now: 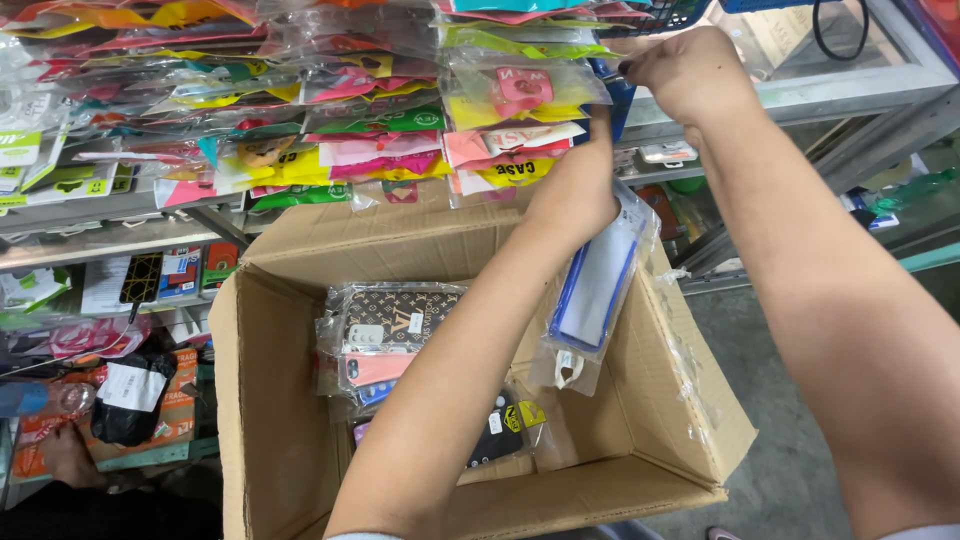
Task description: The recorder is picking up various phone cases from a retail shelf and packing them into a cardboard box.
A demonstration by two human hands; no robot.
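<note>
My left hand (578,185) reaches up from below and is closed on a clear plastic bag holding a blue phone case (597,285), which hangs down behind my wrist. My right hand (688,72) is raised higher, its fingertips pinched together at the right end of a row of hanging phone case packs (520,95). What those fingertips pinch is hidden. Below both arms stands an open cardboard box (660,420) with several bagged phone cases (395,330) lying inside, one dark patterned, one pink.
Many colourful bagged cases (300,120) hang in rows across the top left. Metal shelving (800,95) stands at the right. More packaged goods sit on shelves at the left (150,275). Grey floor (790,470) shows at the lower right.
</note>
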